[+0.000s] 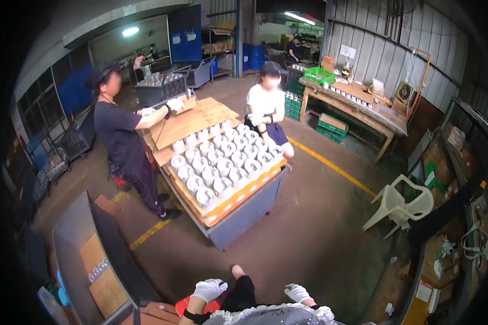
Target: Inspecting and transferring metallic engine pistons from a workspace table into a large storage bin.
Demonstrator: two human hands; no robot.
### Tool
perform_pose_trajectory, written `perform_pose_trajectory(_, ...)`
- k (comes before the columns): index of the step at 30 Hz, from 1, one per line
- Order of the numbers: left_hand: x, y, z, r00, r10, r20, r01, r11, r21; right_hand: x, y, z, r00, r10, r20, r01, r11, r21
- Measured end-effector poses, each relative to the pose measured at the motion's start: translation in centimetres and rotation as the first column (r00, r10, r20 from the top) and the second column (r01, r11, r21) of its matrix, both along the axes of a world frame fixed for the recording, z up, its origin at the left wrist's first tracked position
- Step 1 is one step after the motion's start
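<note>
My left hand (pixel 209 291), in a white glove with a dark band at the wrist, hangs by my left leg above a red seat-like thing (pixel 185 306). Its fingers are loosely bent and apart, and I see nothing in them. To the right of my leg is my right hand (pixel 297 293), also white-gloved, fingers stretched out and holding nothing. Neither hand touches the grey cart (pixel 249 216) ahead. On that cart stand rows of white round metal parts (pixel 222 186) with hollow tops, set on cardboard layers.
A co-worker in dark clothes (pixel 126 130) holds cardboard (pixel 192 116) at the cart's left. Another in a white shirt (pixel 265 103) is at its far side. A grey bin (pixel 73 227) stands left, a white plastic chair (pixel 401 203) right, a wooden workbench (pixel 358 111) far right.
</note>
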State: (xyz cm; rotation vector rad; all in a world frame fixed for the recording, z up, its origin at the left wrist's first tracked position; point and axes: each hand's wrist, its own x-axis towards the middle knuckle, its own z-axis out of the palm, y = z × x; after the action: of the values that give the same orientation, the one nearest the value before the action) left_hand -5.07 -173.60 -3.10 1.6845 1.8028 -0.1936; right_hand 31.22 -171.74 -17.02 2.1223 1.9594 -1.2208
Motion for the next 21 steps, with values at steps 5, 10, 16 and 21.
perform_pose_trajectory(5, -3.0, 7.5, -0.4, 0.996, 0.011, -0.086, -0.006, 0.998, 0.064, -3.6, 9.7, -1.0, 0.98, 0.18, 0.086, -0.179, 0.984, -0.016)
perform_pose_trajectory(10, -4.4, 14.5, 1.6, 0.994, 0.042, -0.096, -0.026, 0.986, 0.164, -8.5, 19.5, 4.4, 0.974, 0.221, -0.043, -0.211, 0.964, 0.16)
perform_pose_trajectory(16, -3.0, 22.8, 5.6, 0.99, -0.127, 0.061, 0.092, 0.911, 0.403, -9.5, 27.8, 4.8, 0.987, 0.16, 0.023, -0.153, 0.877, 0.455)
perform_pose_trajectory(21, -2.9, 23.9, 4.2, 1.0, 0.019, -0.021, -0.014, 0.975, 0.223, -10.8, 36.6, 6.5, 0.935, 0.332, 0.125, -0.347, 0.929, 0.13)
